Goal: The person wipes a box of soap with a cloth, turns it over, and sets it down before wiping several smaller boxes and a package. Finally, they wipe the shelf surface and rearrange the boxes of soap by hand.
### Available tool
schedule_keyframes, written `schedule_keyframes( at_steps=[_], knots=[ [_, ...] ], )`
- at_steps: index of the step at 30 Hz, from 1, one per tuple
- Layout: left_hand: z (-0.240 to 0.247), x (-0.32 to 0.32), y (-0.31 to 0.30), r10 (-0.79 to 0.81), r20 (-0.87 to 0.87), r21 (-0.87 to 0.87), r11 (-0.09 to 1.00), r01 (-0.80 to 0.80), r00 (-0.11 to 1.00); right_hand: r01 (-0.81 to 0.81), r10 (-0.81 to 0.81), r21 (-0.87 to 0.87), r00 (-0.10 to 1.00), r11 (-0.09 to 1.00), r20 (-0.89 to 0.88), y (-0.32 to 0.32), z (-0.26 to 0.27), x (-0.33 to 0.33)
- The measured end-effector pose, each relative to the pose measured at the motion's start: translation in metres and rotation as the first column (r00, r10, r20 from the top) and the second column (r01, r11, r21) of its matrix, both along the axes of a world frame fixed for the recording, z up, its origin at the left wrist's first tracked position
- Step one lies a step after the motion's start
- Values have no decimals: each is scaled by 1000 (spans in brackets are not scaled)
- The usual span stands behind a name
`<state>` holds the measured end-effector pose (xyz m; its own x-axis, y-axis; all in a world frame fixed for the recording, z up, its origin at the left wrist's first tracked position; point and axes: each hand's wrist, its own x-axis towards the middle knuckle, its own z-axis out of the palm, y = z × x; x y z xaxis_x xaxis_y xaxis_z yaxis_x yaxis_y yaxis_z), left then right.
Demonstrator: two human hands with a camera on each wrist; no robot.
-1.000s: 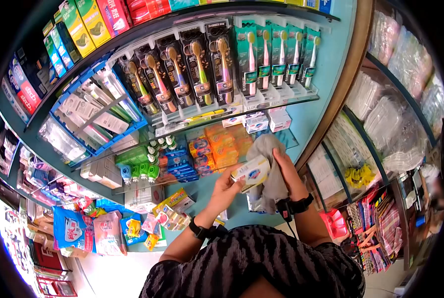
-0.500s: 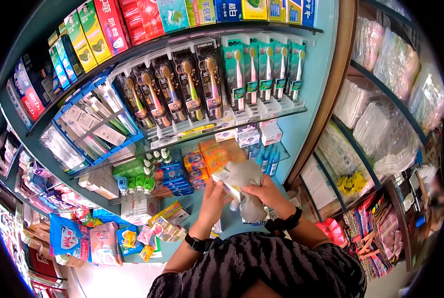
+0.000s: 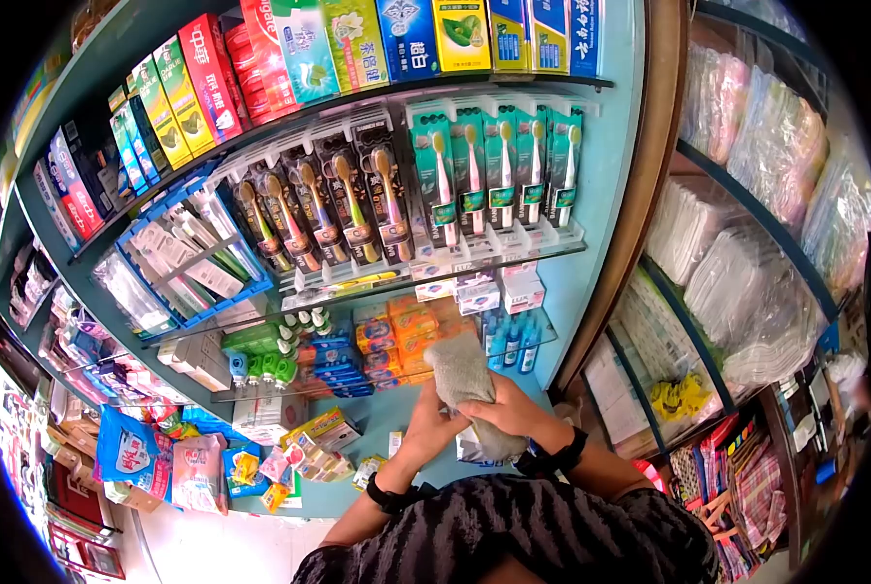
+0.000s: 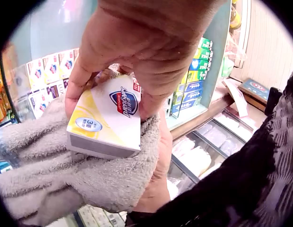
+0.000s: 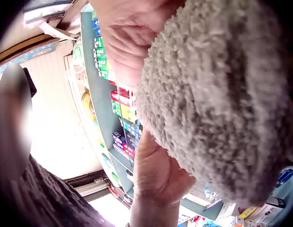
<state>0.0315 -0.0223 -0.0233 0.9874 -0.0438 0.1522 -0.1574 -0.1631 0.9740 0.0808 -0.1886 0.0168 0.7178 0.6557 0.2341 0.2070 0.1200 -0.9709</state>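
Note:
In the left wrist view my left hand (image 4: 141,42) grips a white and yellow Safeguard soap box (image 4: 106,118) between thumb and fingers. A grey fluffy cloth (image 4: 113,182) lies beneath and against the box. My right hand (image 3: 505,409) holds that cloth, its thumb across the top in the head view. There the cloth hides the box, and my left hand (image 3: 426,433) is close beside it. The right wrist view is largely filled by the cloth (image 5: 212,104), with a palm behind it.
A glass shelf with small LUX boxes (image 3: 523,290) and blue bottles (image 3: 528,350) stands just beyond my hands. Hanging toothbrush packs (image 3: 382,195) are above it. Detergent bags (image 3: 133,448) and small packets sit at the lower left.
The soap box has turned from showing its printed front in the head view to being hidden behind the cloth. Both hands are lower in the view, and the cloth has shifted left with the right hand.

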Motion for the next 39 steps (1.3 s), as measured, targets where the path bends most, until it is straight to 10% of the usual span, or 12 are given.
schedule_keyframes(
  at_steps=[3,8,16,23,26,39],
  knots=[
    [8,-4,-9,5,-12,84,996,-4,1000,144,-143,-3,985,990,98,-4,-13,1],
    [25,-8,-16,-23,39,28,999,22,999,172,-142,132,967,976,-211,-16,-12,14],
    [19,-2,-15,-288,-106,-605,778,168,952,136,37,315,872,939,-488,-22,-23,15],
    [22,-1,-27,-81,-142,-454,891,8,987,291,-191,280,923,915,-334,-19,-13,9],
    [18,0,-32,-46,95,-46,998,51,994,289,-217,285,941,914,-259,-17,-11,11],
    [46,3,-42,261,122,-412,891,-190,958,208,78,437,831,875,-551,1,-11,13]
  ],
)
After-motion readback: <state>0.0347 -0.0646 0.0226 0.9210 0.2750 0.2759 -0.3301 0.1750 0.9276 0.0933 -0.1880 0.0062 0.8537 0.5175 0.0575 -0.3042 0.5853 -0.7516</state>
